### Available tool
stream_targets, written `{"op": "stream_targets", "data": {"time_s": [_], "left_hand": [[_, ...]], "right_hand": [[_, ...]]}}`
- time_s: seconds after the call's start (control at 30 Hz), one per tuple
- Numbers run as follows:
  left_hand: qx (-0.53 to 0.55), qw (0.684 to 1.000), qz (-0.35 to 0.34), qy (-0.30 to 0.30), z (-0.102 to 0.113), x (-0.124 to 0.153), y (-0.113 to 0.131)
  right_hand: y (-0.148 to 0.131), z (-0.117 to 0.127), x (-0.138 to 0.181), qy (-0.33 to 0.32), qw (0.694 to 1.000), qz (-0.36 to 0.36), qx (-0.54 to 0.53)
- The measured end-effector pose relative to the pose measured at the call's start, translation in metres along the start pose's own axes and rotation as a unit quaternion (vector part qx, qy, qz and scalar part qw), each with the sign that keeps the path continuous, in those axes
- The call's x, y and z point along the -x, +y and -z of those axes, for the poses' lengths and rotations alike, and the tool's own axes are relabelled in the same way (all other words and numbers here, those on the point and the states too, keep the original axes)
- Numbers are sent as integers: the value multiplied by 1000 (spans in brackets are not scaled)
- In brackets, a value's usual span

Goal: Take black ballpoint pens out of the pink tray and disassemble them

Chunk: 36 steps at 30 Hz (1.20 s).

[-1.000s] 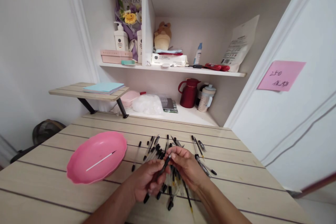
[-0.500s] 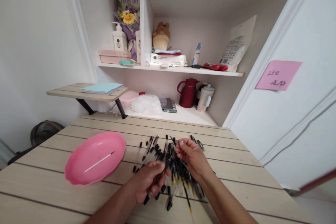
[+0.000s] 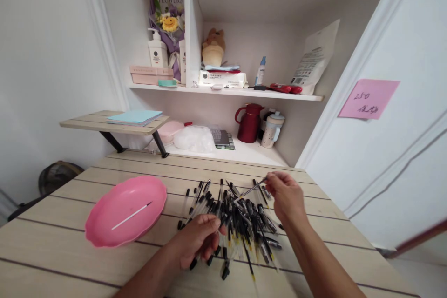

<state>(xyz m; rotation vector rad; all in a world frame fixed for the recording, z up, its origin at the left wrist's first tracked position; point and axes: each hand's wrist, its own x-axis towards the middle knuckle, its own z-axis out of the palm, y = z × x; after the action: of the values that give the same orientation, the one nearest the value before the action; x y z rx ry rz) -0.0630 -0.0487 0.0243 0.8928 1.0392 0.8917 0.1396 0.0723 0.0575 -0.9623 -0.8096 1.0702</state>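
Note:
A heap of black-capped pens (image 3: 237, 223) lies spread on the light wooden table (image 3: 52, 260). My left hand (image 3: 199, 242) is closed around a pen barrel at the near side of the heap. My right hand (image 3: 284, 193) is raised over the heap's far right and pinches a thin pen refill (image 3: 249, 190) that points left and slightly down. To the left of the heap sits a pink oval dish (image 3: 127, 209) with one white refill (image 3: 132, 215) lying in it.
Behind the table, white shelves hold a red jug (image 3: 249, 123), a cup, bottles, a plush toy and a flower bouquet. A small wooden riser (image 3: 111, 123) with a teal notebook stands at back left. A pink sticky note (image 3: 368, 98) hangs on the right wall.
My right hand has drawn away from my left, moving right and back with the thin refill pulled out of the pen. My left hand has stayed at the near side of the heap.

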Motion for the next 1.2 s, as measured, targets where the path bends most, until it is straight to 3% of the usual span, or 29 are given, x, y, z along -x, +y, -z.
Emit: {"op": "stream_targets", "data": {"time_s": [0.07, 0.13, 0.3, 0.4, 0.53, 0.7, 0.8, 0.93, 1.07, 1.2], "left_hand": [[-9, 999, -13, 47, 1, -2, 1], [-29, 992, -31, 116, 4, -5, 2], [-185, 942, -120, 253, 15, -11, 4], [-292, 896, -151, 299, 19, -13, 4], [-346, 871, -165, 306, 19, -16, 3], [-361, 869, -196, 277, 18, -17, 1], [-356, 866, -226, 270, 20, -16, 3], [-374, 851, -244, 276, 29, -11, 9], [-497, 780, -218, 313, 49, -4, 17], [-599, 717, -131, 330, 66, -2, 16]], "right_hand": [[-5, 9, -12, 59, 998, 21, -7], [0, 11, -13, 49, 999, 12, 15], [38, -8, 15, -122, 981, -47, 141], [54, -17, 31, -173, 963, -35, 203], [53, -18, 42, -222, 927, 7, 303], [39, -18, 50, -279, 831, 163, 453], [36, -20, 54, -300, 783, 181, 513], [34, -21, 56, -308, 757, 178, 548], [28, -23, 60, -313, 745, 169, 565], [20, -21, 52, -292, 740, 182, 578]]}}
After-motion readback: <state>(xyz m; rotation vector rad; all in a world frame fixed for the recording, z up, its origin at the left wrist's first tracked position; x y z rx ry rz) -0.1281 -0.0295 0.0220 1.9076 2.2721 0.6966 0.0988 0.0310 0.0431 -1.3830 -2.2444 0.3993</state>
